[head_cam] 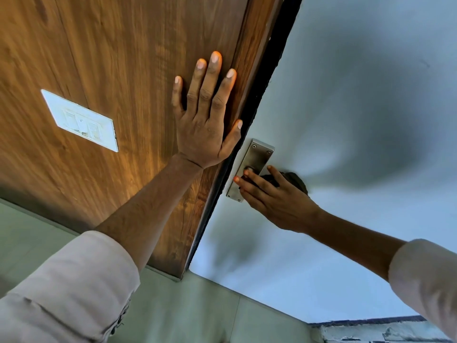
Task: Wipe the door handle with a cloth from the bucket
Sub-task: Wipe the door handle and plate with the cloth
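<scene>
Only unreadable marks on switch plate [80,121]; handle plate [249,167] unbranded.

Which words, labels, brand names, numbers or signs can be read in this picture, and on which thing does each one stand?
No text can be read in this view.
White switch plate on the wooden panel: faint marks only, too blurred to read.
Metal handle plate: screws and a round part, no lettering visible; the right hand with the dark cloth covers its lower part.
Door, left hand, sleeves: nothing written.
</scene>
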